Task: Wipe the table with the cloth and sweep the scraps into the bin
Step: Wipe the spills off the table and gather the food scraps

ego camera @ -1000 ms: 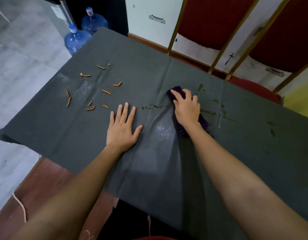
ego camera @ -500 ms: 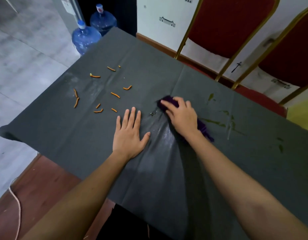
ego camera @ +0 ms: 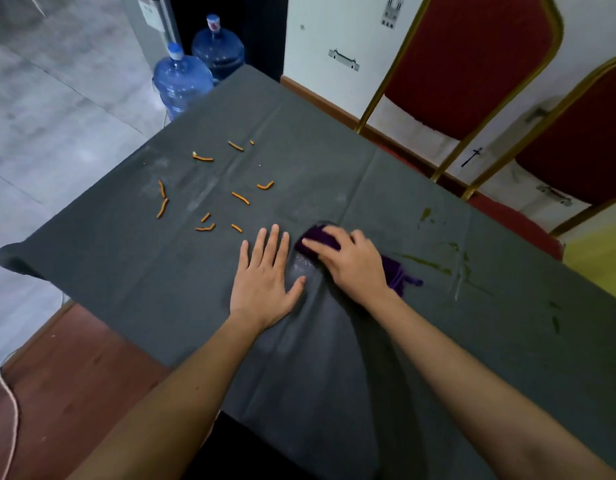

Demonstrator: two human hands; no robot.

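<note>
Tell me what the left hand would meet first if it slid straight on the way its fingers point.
Probably the curved orange scrap ahead of the left hand; only bare tablecloth lies between. The scrap by its little finger looks just off to the side.

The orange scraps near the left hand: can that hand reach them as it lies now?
Probably yes. The left hand lies flat on the table, and the nearest orange scraps lie just past its fingertips with nothing between.
</note>
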